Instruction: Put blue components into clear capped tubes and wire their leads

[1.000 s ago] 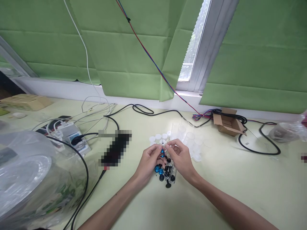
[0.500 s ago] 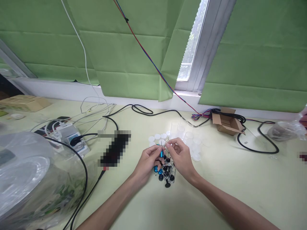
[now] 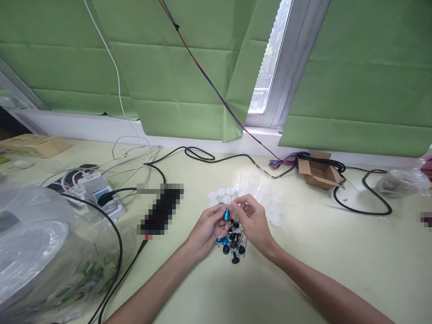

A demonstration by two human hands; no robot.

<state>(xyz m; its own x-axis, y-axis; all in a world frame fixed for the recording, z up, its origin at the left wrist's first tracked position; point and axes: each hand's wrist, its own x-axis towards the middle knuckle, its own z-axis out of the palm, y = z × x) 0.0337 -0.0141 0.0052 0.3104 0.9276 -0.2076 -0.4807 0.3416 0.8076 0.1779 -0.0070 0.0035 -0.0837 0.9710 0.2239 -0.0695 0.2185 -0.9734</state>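
My left hand (image 3: 211, 225) pinches a small shiny blue metal part (image 3: 226, 215) upright between thumb and fingers, with a thin metal pin rising from its top. Close beside it, my right hand (image 3: 250, 217) has thumb and forefinger pressed together at a thin metal wire, whose lower end is hidden by the fingertips. Under both hands lies a pile of black knob-like parts (image 3: 235, 258) with bent metal wires. More blue metal parts (image 3: 224, 241) rest by the left fingers. Past the hands are white discs (image 3: 221, 192) and clear plastic cylinders (image 3: 245, 183).
A small open cardboard box (image 3: 317, 175) stands at the back right near coiled black cable (image 3: 364, 213). On the left are a power strip (image 3: 101, 198) with plugs and a large plastic-wrapped roll (image 3: 30, 252). A clear plastic bag (image 3: 401, 183) lies far right.
The blue part has turned slightly in my left fingers and shows more of its side. My left fingers below it have curled in. My right hand stays nearly in place.
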